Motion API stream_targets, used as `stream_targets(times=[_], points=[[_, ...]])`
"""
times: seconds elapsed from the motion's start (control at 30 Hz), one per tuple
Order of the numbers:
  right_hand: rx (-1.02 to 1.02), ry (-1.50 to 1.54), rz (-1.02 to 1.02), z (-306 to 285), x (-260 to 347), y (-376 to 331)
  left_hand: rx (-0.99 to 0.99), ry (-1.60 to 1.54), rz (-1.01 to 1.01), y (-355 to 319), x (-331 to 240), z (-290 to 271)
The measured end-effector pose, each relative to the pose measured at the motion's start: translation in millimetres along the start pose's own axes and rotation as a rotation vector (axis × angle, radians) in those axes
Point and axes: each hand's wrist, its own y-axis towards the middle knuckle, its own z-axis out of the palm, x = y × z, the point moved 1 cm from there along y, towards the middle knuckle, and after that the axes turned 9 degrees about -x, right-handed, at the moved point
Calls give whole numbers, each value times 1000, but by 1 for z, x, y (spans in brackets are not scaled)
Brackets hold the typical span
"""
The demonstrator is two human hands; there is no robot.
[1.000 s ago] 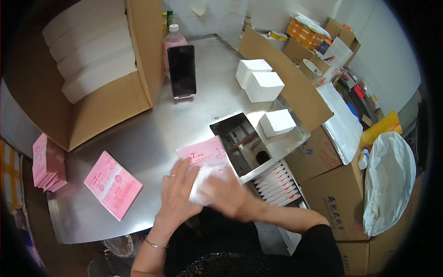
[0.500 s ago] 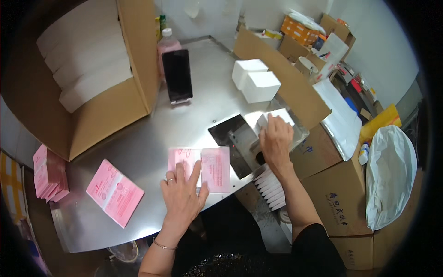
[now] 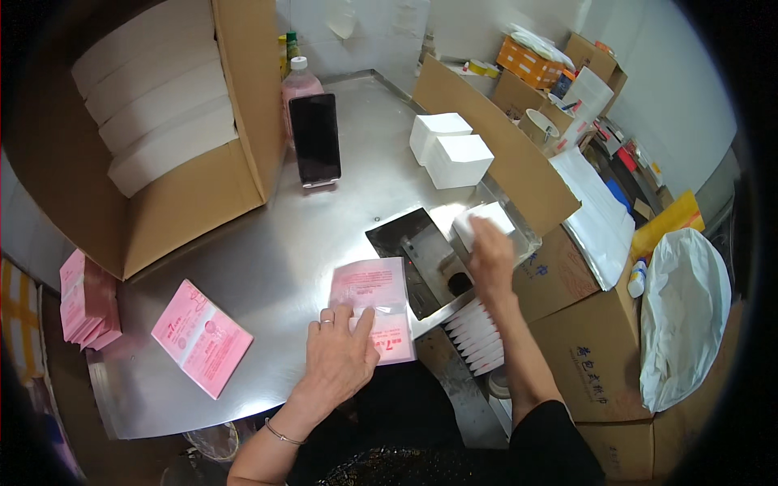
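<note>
Pink printed plastic sleeves (image 3: 371, 281) lie on the metal table near its front edge. My left hand (image 3: 340, 344) rests on their lower left part with the fingers laid over the plastic, not wrapped round it. On the right, my right hand (image 3: 493, 263) is at the near side of a white block of folded tissues (image 3: 494, 219). Its fingers are bent and smeared by motion, so whether they hold anything does not show. Between the hands is a dark rectangular opening (image 3: 409, 243) in the tabletop.
Two white tissue blocks (image 3: 458, 158) stand farther back. A phone (image 3: 316, 139) stands before a pink bottle (image 3: 301, 79). At left are a carton (image 3: 235, 97) of white stacks and more pink sleeves (image 3: 203, 336). Cartons (image 3: 592, 356) and a white bag (image 3: 685, 316) flank the right.
The pink sleeves under my left hand have turned and shifted right, and that hand has moved right with them. My right hand has drawn back slightly toward me from atop the tissue block.
</note>
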Motion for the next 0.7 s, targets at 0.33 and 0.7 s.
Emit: stream_targets(times=[0.33, 0.7], points=[[312, 40, -377, 62, 130, -33, -73, -130, -109, 3, -7, -18], [399, -8, 11, 17, 56, -16, -317, -82, -193, -55, 43, -53]])
